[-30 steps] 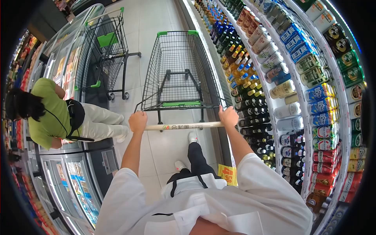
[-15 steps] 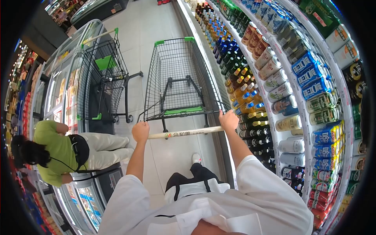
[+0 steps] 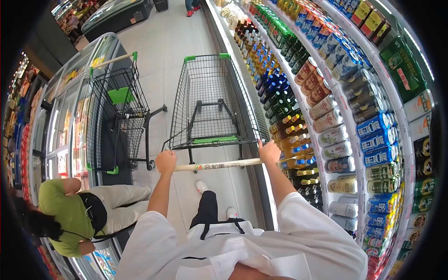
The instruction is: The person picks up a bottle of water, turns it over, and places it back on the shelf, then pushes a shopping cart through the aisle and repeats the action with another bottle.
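Observation:
Both my hands grip the pale handle bar of a shopping cart, one near each end. My left hand is wrapped around the left end. Around the right end closes my right hand, its thumb raised along the bar. Ahead of the bar is the cart's black wire basket with green corner pieces and a green strip; nothing lies in it. Lettering shows on the bar between my hands. Below it, my white shoes show on the floor.
Shelves of bottles and cans run close along the right. On the left, another cart stands beside glass-fronted freezers, with a person in a green shirt near it. Farther up the tiled aisle are someone's red shoes.
I have moved forward with the cart; the green-shirted person and other cart have slid back in view. A second shoe of mine now shows, and more of the person ahead. My grip is unchanged.

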A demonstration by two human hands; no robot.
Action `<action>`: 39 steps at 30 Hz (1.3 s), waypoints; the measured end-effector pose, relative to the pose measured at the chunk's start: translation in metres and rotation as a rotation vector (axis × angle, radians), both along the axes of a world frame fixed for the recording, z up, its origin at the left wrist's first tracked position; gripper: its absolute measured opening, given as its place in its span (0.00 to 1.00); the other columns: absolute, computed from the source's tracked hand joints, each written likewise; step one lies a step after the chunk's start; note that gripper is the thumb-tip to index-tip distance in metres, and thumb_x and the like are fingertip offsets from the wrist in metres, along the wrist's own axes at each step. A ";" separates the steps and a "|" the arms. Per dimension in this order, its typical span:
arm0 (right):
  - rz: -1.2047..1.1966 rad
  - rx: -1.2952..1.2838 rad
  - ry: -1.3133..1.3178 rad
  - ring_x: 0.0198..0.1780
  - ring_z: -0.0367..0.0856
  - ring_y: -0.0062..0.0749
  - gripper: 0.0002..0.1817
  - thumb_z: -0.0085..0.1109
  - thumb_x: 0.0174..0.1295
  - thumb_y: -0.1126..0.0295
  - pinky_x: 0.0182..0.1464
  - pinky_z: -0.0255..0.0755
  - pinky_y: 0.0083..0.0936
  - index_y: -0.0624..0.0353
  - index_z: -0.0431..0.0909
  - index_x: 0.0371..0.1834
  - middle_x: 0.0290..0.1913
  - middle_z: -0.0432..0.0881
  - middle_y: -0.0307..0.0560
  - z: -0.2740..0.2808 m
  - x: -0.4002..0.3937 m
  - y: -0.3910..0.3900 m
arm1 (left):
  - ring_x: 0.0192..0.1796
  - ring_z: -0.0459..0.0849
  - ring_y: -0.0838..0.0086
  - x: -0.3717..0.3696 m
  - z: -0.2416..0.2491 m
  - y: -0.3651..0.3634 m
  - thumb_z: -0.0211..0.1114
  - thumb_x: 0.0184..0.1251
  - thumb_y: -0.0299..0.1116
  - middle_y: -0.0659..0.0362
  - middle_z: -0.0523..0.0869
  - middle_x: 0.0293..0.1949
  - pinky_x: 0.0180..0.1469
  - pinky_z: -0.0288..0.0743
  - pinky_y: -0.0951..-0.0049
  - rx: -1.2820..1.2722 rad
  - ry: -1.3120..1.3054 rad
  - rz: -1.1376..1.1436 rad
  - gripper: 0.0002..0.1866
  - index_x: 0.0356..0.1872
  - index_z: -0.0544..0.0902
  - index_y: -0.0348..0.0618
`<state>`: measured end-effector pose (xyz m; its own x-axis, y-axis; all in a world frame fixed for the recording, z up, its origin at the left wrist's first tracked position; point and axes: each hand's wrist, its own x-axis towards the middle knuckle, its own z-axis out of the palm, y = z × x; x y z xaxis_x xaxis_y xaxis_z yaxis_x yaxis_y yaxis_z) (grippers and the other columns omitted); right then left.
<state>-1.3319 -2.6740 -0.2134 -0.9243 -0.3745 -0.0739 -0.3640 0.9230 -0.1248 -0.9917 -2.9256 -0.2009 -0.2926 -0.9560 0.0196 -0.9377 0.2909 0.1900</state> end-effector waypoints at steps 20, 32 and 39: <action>-0.149 -0.021 -0.052 0.36 0.87 0.51 0.31 0.55 0.63 0.40 0.42 0.79 0.41 0.65 0.76 0.39 0.33 0.86 0.57 0.006 -0.054 -0.229 | 0.29 0.85 0.51 -0.089 0.000 -0.272 0.62 0.59 0.43 0.48 0.85 0.24 0.34 0.78 0.52 -0.015 0.049 -0.117 0.14 0.23 0.84 0.44; -0.044 0.004 -0.078 0.38 0.87 0.50 0.31 0.54 0.64 0.40 0.43 0.79 0.41 0.65 0.76 0.42 0.35 0.86 0.57 0.011 -0.194 -0.381 | 0.31 0.85 0.53 -0.191 -0.006 -0.382 0.61 0.59 0.45 0.49 0.85 0.24 0.36 0.78 0.51 0.022 -0.015 -0.051 0.16 0.23 0.84 0.44; 0.045 -0.008 -0.095 0.40 0.87 0.53 0.33 0.54 0.63 0.39 0.45 0.78 0.43 0.65 0.76 0.42 0.36 0.86 0.59 0.016 -0.271 -0.482 | 0.34 0.86 0.54 -0.246 -0.001 -0.446 0.57 0.61 0.42 0.51 0.87 0.29 0.37 0.79 0.52 0.027 -0.098 0.006 0.15 0.25 0.85 0.43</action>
